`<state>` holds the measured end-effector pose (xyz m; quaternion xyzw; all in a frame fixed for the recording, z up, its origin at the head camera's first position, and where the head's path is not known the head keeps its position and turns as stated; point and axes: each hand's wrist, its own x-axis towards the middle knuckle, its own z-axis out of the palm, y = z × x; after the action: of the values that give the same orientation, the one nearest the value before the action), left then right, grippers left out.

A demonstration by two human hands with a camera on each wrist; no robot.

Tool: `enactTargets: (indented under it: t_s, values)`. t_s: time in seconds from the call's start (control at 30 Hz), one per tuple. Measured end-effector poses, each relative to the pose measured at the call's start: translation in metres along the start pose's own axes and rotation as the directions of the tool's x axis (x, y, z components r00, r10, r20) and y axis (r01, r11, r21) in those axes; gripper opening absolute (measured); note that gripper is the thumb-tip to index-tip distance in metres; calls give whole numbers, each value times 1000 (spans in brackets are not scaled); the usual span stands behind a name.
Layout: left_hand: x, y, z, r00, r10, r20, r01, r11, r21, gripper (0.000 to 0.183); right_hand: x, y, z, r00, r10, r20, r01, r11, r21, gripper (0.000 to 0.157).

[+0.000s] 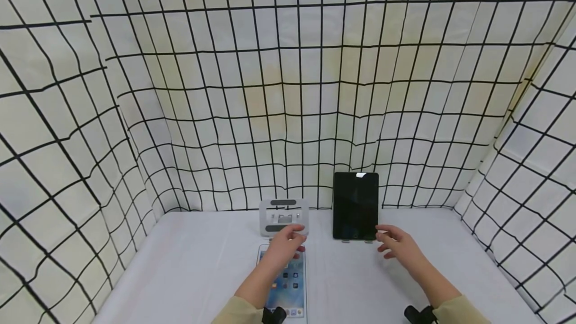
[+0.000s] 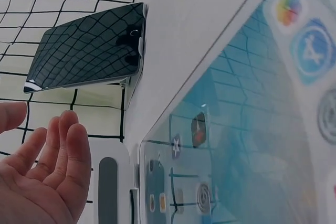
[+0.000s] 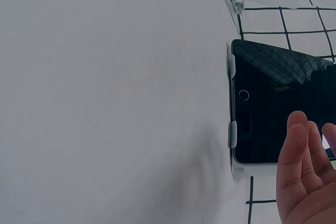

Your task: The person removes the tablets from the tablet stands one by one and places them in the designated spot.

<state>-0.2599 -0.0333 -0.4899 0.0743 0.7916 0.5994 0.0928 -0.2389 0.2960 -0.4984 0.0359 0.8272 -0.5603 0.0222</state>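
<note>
A black tablet [image 1: 355,206] leans upright on a stand at the back of the table, its dark screen facing me. My right hand [image 1: 400,248] hovers by its lower right corner, fingers loosely bent around nothing. To the left stands a second stand [image 1: 284,218], white with grey pads, bearing no tablet. In front of it a white tablet [image 1: 288,289] lies flat, its blue home screen lit with app icons. My left hand [image 1: 284,246] is over that tablet's top end, in front of the white stand, its fingers relaxed with nothing between them in the left wrist view.
A white cloth covers the table [image 1: 193,264]. White walls with a black grid [image 1: 297,89] enclose it at the back and both sides. Each wrist carries a black camera strap below a tan sleeve [image 1: 240,310].
</note>
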Motion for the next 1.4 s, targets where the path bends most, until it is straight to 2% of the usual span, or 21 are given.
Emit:
enactTargets:
  t_s: [0.17, 0.4, 0.6, 0.8, 1.2, 1.4]
  values:
    - [7, 3, 5, 1000, 1, -15, -1, 1000, -23, 42, 6, 1, -5, 1000, -7, -10, 7, 1000, 2, 55]
    - [19, 12, 19, 997, -11, -77, 9, 1000, -18, 37, 14, -2, -11, 999, -10, -42, 9, 1000, -8, 49]
    - [35, 16, 33, 994, -1, -106, -5, 998, -60, 34, 22, -6, -17, 997, -7, -81, 7, 1000, -1, 52]
    - [45, 19, 40, 991, 22, -129, -32, 997, -76, 33, 33, -7, -20, 995, -17, -100, 18, 1000, 8, 56]
    - [64, 19, 55, 984, 43, -171, -53, 997, -52, 35, 51, -12, -20, 995, -13, -95, 18, 999, 46, 56]
    - [76, 24, 65, 977, 83, -196, -79, 996, 32, 34, 57, -14, -21, 997, 2, -81, 0, 1000, 29, 60]
